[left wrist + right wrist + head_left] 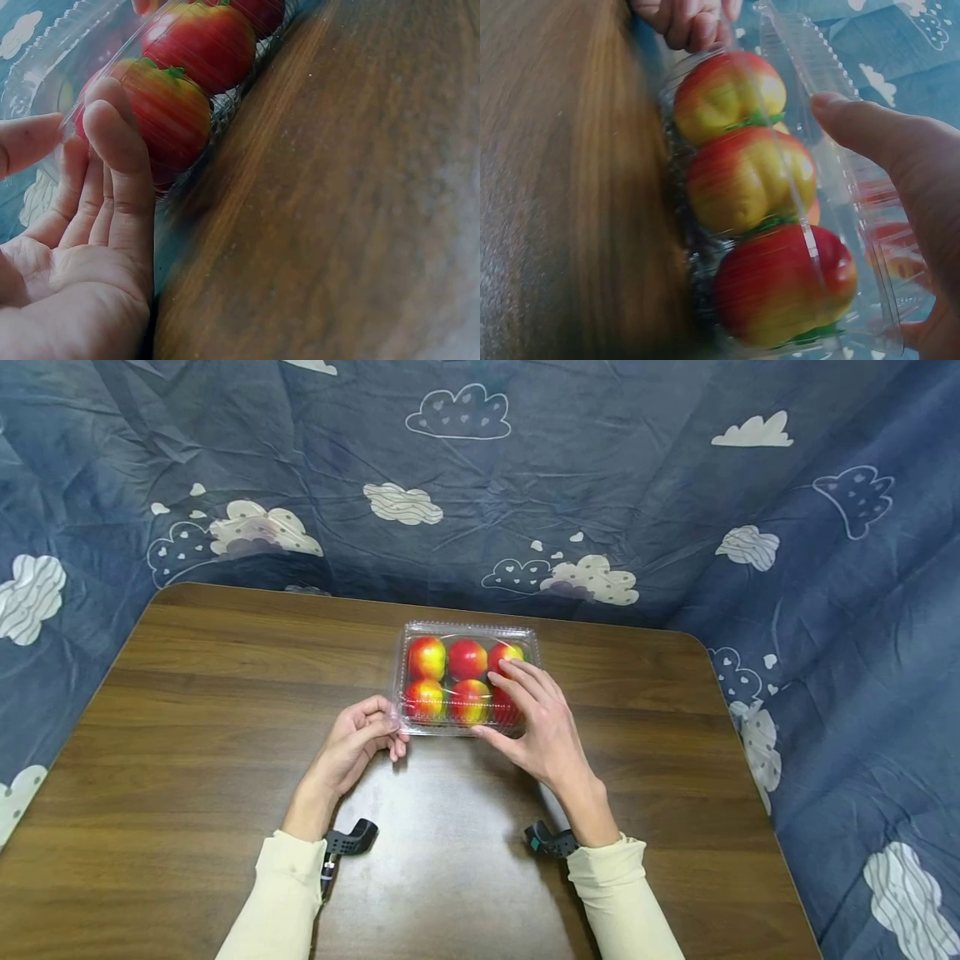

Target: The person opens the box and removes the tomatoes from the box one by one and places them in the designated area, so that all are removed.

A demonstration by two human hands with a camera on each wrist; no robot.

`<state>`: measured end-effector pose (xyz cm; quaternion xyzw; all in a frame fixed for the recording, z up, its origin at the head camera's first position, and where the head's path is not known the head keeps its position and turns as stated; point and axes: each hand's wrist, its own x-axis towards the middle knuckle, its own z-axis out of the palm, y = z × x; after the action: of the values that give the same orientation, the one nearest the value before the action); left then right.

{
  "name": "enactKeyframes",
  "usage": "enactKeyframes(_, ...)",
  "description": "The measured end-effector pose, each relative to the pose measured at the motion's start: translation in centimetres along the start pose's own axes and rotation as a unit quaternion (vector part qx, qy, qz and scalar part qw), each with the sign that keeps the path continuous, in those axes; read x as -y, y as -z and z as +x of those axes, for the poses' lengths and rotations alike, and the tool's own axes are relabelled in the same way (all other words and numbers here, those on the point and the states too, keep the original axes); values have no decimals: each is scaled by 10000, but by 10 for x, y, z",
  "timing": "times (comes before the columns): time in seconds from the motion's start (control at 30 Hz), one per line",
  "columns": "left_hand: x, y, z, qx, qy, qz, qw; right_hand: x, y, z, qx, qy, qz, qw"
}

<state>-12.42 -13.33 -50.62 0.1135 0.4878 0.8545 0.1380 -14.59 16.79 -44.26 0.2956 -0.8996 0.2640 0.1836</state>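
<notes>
- A clear plastic clamshell box lies closed near the middle of the wooden table, toward its far edge, with six red-and-yellow fruits inside in two rows of three.
- The left hand pinches the box's near left corner: the left wrist view shows thumb and fingertips meeting on the thin plastic rim beside the nearest fruit.
- The right hand rests over the box's right end, fingers spread on the lid and thumb against the near side, grasping the box loosely.
- Judging by this, the step in hand is steadying the box and finding its lid edge.
- A next move would call for a firm hold below while the lid rim is peeled upward.
- Blue cloth with cloud prints hangs behind the table.
</notes>
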Motion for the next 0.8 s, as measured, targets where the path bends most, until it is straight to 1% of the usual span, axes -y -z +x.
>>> enactKeyframes(0.1,0,0,-1,-41,-76,40,10000,5,4,1,104,-112,-6,9999)
enactKeyframes(0.2,0,0,-1,-65,-126,188,9997,9,8,2,226,-185,-29,9996)
enactKeyframes(0.43,-1,-1,-1,-193,-81,547,9983,14,15,4,338,-219,-49,9992)
enactKeyframes(0.67,-2,-5,-1,-260,7,560,9981,14,25,7,316,-286,83,9991)
enactKeyframes(0.8,-2,-4,-1,-251,-81,528,9983,12,29,11,230,-285,249,9990)
